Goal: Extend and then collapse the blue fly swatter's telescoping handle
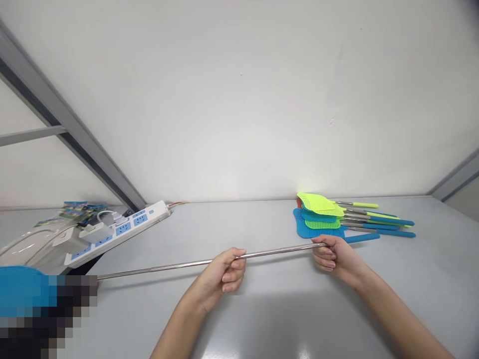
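A fly swatter with a long, drawn-out metal telescopic rod (179, 266) stretches across the table in both my hands. My left hand (228, 274) grips the rod near its middle, fingers curled round it. Farther right, my right hand (329, 254) is closed on the thicker end of the rod, beside a blue handle (362, 238) that lines up with it. At the far left edge shows a blue swatter head (22, 286), partly covered by a pixelated patch. Just behind my right hand lies a pile of fly swatters (320, 214) with yellow, green and blue heads and short rods.
On the left rests a white power strip (119, 234) with white plugs and cables. Behind it are colourful packets (77, 209). A pale wall (239, 109) closes off the back of the grey table (269, 319), with metal frame posts (93, 144) at the sides.
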Motion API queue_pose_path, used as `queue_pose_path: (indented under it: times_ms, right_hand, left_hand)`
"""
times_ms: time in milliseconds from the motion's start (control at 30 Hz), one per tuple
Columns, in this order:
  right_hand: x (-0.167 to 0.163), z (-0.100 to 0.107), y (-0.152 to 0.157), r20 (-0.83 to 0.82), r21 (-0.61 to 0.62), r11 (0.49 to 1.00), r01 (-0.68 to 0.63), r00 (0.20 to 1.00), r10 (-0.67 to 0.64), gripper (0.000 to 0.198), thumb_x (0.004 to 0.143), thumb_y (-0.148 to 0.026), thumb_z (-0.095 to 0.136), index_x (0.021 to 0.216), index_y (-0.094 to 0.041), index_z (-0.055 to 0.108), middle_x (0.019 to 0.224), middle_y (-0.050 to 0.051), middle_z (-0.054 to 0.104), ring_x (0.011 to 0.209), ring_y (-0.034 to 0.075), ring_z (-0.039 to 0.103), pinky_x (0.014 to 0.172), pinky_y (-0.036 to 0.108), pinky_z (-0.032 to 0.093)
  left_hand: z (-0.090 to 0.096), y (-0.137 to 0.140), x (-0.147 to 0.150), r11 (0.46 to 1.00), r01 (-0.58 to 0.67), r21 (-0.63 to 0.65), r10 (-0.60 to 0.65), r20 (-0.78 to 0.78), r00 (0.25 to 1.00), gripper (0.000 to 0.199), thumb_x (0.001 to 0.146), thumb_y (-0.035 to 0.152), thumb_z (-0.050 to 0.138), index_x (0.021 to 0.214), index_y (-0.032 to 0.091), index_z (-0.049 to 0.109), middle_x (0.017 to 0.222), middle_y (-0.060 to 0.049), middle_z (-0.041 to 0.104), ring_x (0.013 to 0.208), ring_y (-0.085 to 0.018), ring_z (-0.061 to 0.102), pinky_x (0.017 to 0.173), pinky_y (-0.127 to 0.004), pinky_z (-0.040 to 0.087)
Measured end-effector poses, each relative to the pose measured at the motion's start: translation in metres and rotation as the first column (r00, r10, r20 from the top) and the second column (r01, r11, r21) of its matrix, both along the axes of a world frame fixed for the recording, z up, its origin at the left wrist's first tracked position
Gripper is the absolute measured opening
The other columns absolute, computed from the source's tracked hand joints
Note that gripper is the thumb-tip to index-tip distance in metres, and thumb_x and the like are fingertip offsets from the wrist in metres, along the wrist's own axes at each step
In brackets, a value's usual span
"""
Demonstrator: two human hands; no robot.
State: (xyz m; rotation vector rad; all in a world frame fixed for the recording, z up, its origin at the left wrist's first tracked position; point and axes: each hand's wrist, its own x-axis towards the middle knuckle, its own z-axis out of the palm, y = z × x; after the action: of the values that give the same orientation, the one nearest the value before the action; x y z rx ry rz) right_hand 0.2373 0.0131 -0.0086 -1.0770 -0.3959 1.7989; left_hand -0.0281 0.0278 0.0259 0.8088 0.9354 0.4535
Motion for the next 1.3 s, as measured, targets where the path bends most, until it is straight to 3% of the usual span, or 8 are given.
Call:
queue_pose_path:
  times_ms: [667,967,1100,1300]
  right_hand:
    - [0.015,-0.008,0.003,0.013,0.012,0.999,0.033,0.999,-0.033,0.028,0.063,-0.015,0.047,0.046,-0.019,0.025,0.04,-0.009,0.015,0.031,0.004,0.016,0.033,0.021,0.014]
    - [0.004,-0.008,0.002,0.037,0.079,0.995,0.056,0.998,-0.059,0.033,0.066,-0.02,0.05,0.046,-0.02,0.024,0.04,-0.008,0.015,0.032,0.005,0.018,0.033,0.023,0.017]
    - [0.002,-0.006,0.002,0.124,0.171,0.976,0.132,0.98,-0.154,0.034,0.067,-0.026,0.054,0.047,-0.019,0.028,0.041,-0.009,0.016,0.033,0.005,0.02,0.033,0.022,0.017]
    - [-0.004,-0.017,0.005,0.049,0.253,0.914,0.316,0.94,-0.339,0.034,0.067,-0.027,0.054,0.047,-0.02,0.027,0.039,-0.008,0.02,0.032,0.006,0.023,0.033,0.023,0.021]
  left_hand:
    - [0.001,0.001,-0.002,1.0,-0.02,0.01,0.02,-0.024,0.999,0.032,0.074,0.035,0.039,0.05,0.019,0.027,0.036,0.009,0.017,0.032,-0.004,0.015,0.039,-0.021,0.013]
    - [0.0,0.0,-0.001,0.999,-0.012,0.042,0.012,0.002,1.0,0.033,0.075,0.036,0.036,0.049,0.018,0.025,0.036,0.009,0.018,0.034,-0.005,0.018,0.041,-0.021,0.017]
    - [0.0,-0.001,0.002,0.998,0.038,0.053,-0.039,0.021,0.999,0.034,0.076,0.038,0.033,0.049,0.018,0.027,0.037,0.008,0.019,0.035,-0.005,0.017,0.042,-0.021,0.016]
    - [0.002,-0.002,0.008,0.991,0.07,0.115,-0.067,-0.033,0.997,0.034,0.075,0.041,0.033,0.05,0.018,0.027,0.039,0.008,0.02,0.037,-0.005,0.017,0.043,-0.021,0.018]
